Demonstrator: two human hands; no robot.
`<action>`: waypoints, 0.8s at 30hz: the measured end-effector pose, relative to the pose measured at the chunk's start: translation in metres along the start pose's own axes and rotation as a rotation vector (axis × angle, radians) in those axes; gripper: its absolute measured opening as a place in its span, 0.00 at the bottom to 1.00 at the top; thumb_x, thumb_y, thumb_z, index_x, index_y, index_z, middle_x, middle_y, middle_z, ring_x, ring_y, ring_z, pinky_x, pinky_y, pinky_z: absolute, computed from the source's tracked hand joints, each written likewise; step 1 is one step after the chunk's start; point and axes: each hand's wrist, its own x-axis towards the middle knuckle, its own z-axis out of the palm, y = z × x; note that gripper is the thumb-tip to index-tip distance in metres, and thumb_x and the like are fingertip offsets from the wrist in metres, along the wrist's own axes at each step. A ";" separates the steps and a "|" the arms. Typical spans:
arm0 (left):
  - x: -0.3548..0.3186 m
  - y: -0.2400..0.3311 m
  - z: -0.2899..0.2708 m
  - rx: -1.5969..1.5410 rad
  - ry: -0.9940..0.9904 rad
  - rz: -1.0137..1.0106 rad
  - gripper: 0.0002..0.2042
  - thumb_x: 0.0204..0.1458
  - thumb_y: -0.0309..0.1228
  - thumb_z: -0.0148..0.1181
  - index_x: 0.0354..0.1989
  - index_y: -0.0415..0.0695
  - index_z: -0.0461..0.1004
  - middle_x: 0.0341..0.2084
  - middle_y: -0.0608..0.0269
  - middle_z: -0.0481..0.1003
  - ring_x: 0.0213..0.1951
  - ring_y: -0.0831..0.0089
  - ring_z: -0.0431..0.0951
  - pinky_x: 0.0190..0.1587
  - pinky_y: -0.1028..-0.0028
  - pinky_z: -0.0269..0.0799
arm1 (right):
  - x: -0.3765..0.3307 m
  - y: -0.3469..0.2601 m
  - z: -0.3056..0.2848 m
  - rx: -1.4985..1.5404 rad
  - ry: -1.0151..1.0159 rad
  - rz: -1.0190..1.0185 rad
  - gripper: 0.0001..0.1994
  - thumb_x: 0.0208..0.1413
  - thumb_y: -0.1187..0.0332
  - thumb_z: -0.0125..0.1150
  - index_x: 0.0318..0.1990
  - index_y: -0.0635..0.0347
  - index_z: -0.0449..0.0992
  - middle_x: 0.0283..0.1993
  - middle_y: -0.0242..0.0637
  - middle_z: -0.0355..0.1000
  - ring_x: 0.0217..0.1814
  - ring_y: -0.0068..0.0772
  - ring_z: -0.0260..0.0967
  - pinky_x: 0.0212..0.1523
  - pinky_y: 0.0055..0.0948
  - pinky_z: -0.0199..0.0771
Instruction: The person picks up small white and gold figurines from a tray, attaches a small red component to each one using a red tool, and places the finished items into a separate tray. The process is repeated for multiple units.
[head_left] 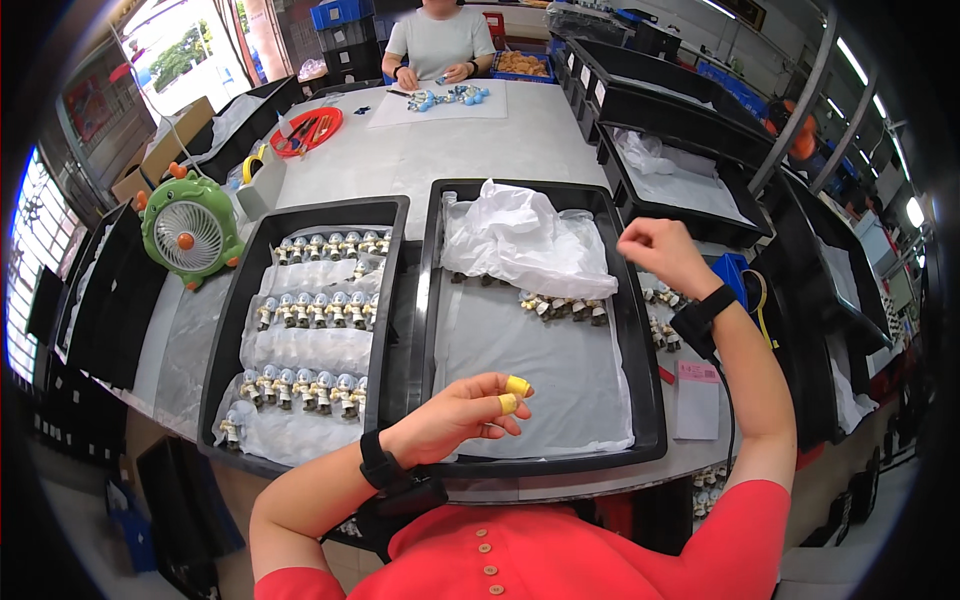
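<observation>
Two hands: left hand (455, 412) loosely curled, apparently empty; right hand (665, 252) closed, contents hidden.
Figurine row (565, 308): in black tray (650, 400), long axis left-to-right.
Row's bearing: beyond left hand, leftward of right hand; nearer hand unclear.

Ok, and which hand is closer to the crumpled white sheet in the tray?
Your right hand, just to the right of the crumpled white sheet. Your left hand is farther off, over the near part of the black tray.
</observation>
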 end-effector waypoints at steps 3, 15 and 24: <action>-0.003 0.002 0.001 0.004 -0.024 -0.001 0.15 0.59 0.33 0.51 0.53 0.43 0.66 0.41 0.67 0.72 0.40 0.82 0.72 0.43 0.80 0.66 | 0.006 -0.029 0.040 0.035 -0.605 0.028 0.11 0.49 0.66 0.58 0.32 0.66 0.77 0.24 0.42 0.74 0.28 0.32 0.74 0.32 0.28 0.72; -0.005 -0.008 -0.003 0.004 -0.084 0.031 0.17 0.57 0.35 0.54 0.52 0.42 0.66 0.41 0.65 0.71 0.38 0.80 0.72 0.40 0.81 0.65 | 0.027 -0.036 0.125 -0.467 -0.547 -0.072 0.32 0.40 0.60 0.68 0.54 0.64 0.63 0.50 0.52 0.67 0.53 0.52 0.65 0.53 0.40 0.66; -0.002 -0.006 -0.006 -0.020 0.074 0.105 0.16 0.56 0.35 0.55 0.50 0.43 0.68 0.39 0.67 0.72 0.39 0.81 0.71 0.41 0.81 0.65 | 0.005 -0.029 0.146 -0.346 -0.463 -0.121 0.27 0.39 0.69 0.66 0.49 0.59 0.64 0.42 0.52 0.68 0.46 0.58 0.67 0.45 0.45 0.68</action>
